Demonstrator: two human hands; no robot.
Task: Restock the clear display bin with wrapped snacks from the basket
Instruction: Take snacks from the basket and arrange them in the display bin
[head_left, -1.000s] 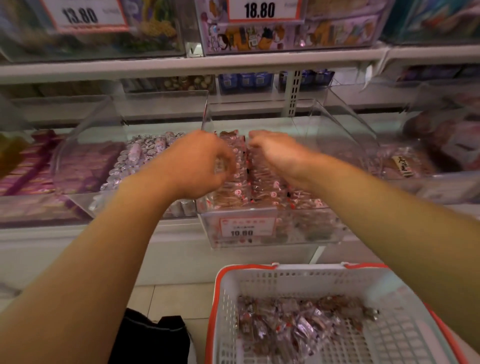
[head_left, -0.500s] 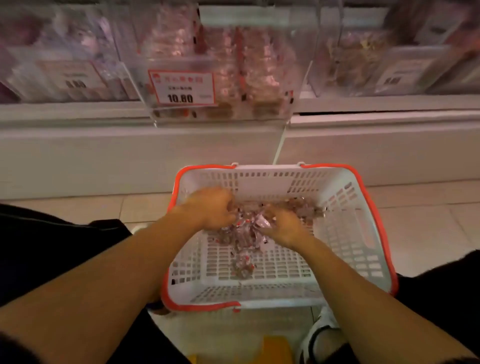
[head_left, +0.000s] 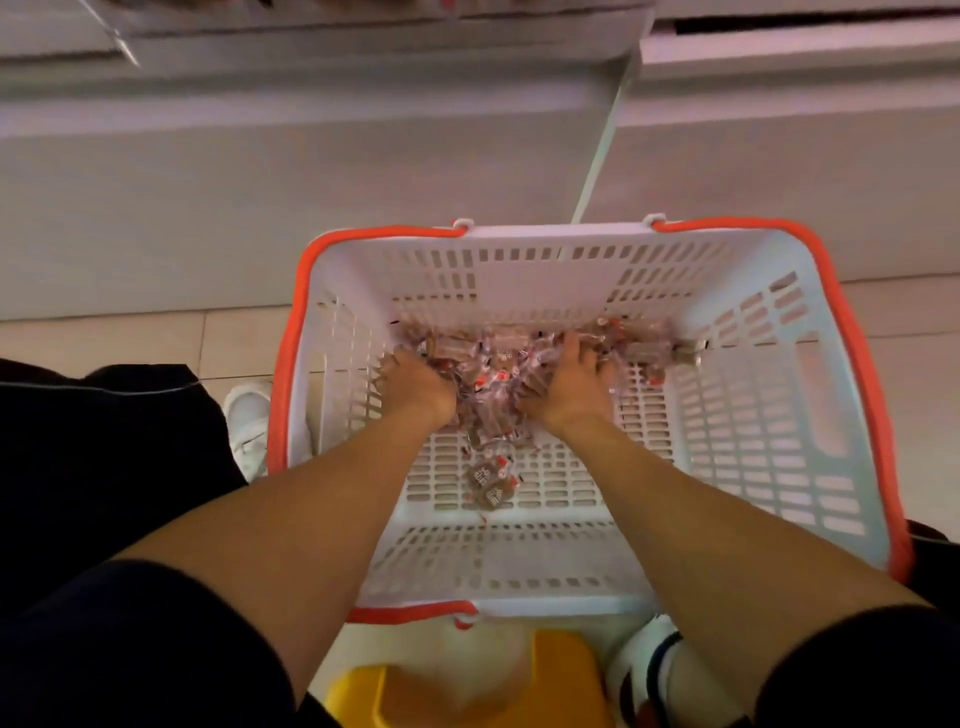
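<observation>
The white shelf base (head_left: 311, 171) fills the top of the view, and the clear display bin is out of sight above it apart from a sliver of transparent edge at the top, so its fill level cannot be judged from here. Below stands the white slotted basket (head_left: 810, 415) with its orange rim, set on the tiled floor (head_left: 104, 338) just in front of the shelf base. Both forearms reach down into it. The wrapped snacks (head_left: 498, 364) lie heaped against the far side of the basket floor, with two loose packets (head_left: 491, 483) a little nearer. The left hand (head_left: 415, 387) and right hand (head_left: 569, 384) are buried in the heap from either side, fingers curled into the wrappers as if scooping a bundle between them; how firmly either one has closed I cannot tell, since the fingertips are hidden among the packets. This looks like the gathering step. The next move likely calls for pressing the two hands together under the load and lifting it level to the bin without spilling.
</observation>
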